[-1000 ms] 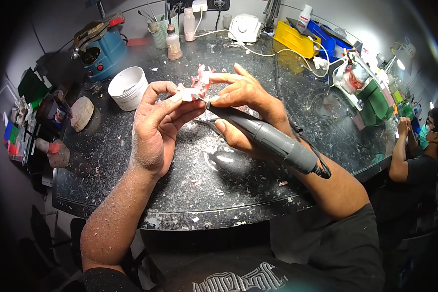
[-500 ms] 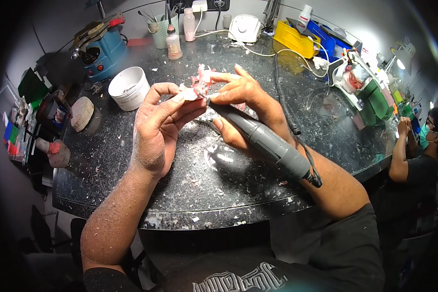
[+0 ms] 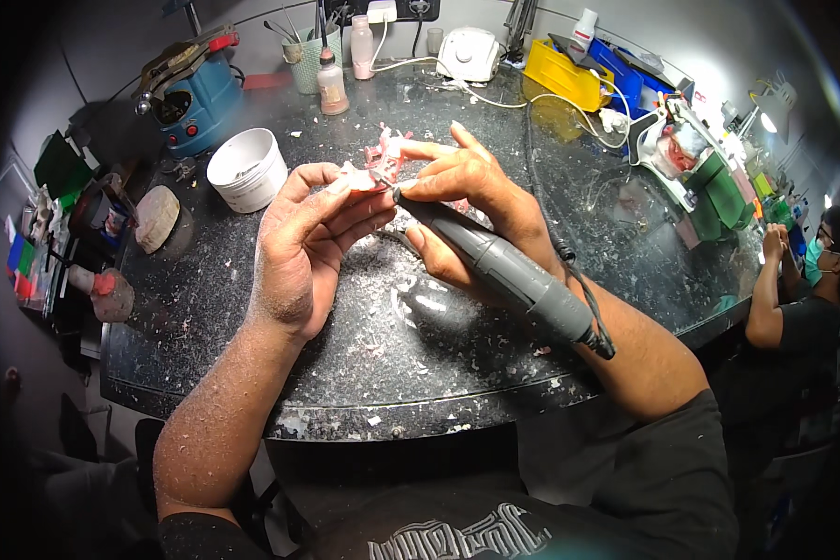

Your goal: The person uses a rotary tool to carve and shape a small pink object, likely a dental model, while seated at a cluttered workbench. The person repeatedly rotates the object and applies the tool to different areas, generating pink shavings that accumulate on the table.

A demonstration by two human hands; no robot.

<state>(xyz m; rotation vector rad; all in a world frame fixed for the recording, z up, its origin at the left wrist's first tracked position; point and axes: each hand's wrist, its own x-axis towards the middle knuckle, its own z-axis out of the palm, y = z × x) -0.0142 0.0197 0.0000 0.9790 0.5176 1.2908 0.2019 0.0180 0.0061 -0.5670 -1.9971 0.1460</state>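
A: Where is the pink piece point(image 3: 375, 168)?

B: Upper middle of the frame, above the surface point(image 3: 280, 308). The left hand point(image 3: 303, 247) pinches it at the fingertips.

A: And the right hand point(image 3: 462, 201)?

B: Wrapped around the grey grinder point(image 3: 499, 271) like a pen, its tip touching the piece. The cord point(image 3: 541, 187) runs off toward the top of the frame.

A: How far along does the trimming look?

B: Well into it, I'd judge. Pale shavings point(image 3: 420, 303) lie thick on the surface below both hands, and dust coats the left forearm point(image 3: 224, 411). So a good deal of material is already off.

A: What is left?

B: Hard to say exactly. The piece is small and partly hidden by fingers, so I cannot tell how smooth its edges are. With the tip on it, the grinding looks unfinished.

A: Anything else nearby?

B: A white tub point(image 3: 248, 170) at left of the hands, a blue machine point(image 3: 189, 93) at upper left, a small bottle point(image 3: 331, 82) at top, yellow and blue bins point(image 3: 569, 77) at upper right. Another person point(image 3: 798, 308) works at the right edge.
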